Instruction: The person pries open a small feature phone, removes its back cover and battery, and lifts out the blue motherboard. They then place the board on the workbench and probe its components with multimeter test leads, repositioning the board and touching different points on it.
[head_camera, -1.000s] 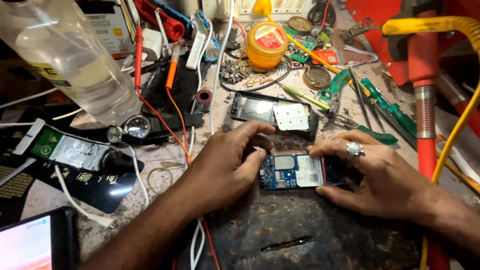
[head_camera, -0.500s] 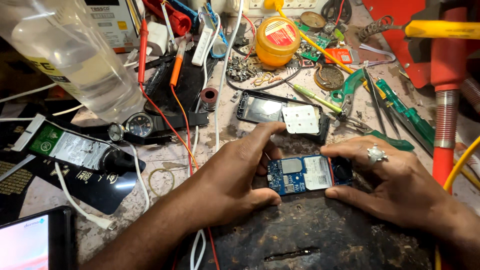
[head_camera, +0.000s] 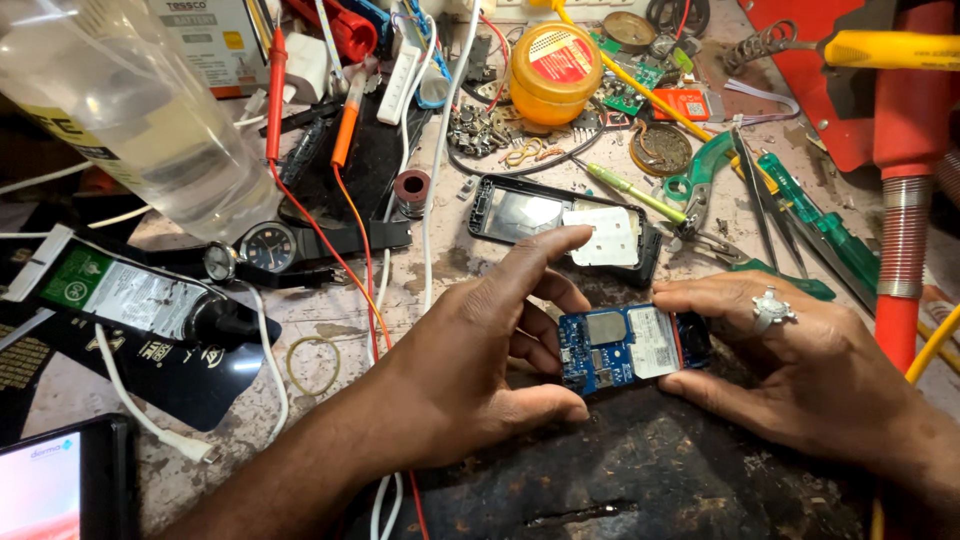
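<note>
The blue circuit board (head_camera: 628, 348) lay flat near the middle of the surface (head_camera: 330, 320), on a dark worn mat (head_camera: 640, 470). Its long side ran from 9 o'clock to 3 o'clock. Both hands were on it.

The left hand (head_camera: 470, 370) came in from 7 o'clock. Its thumb pressed the board's near left corner, and its curled fingers (head_camera: 535, 345) touched the left end. Only the first finger stuck out straight, pointing to 1 o'clock, above the board and not on it. So this hand was half closed on the board's left end.

The right hand (head_camera: 800, 370) (the one with a silver ring) came in from 4 o'clock. Its fingers were close together and pinched the board's right end, thumb at the near edge and fingertips at the far edge. Part of that end was hidden under them.

Both hands were just as near the board, one at each short end. The long edges were mostly bare.

At 12 o'clock from the board, very near, lay an open black phone shell (head_camera: 560, 225) with a white keypad sheet on it. Past that were green-handled tools (head_camera: 800, 220) and a yellow round tin (head_camera: 556, 70). At 9 o'clock lay red and white wires (head_camera: 375, 290), a rubber band (head_camera: 313, 365) and a wristwatch (head_camera: 268, 245). There was little open room at 12 o'clock. The mat at 6 o'clock had the most room.
</note>
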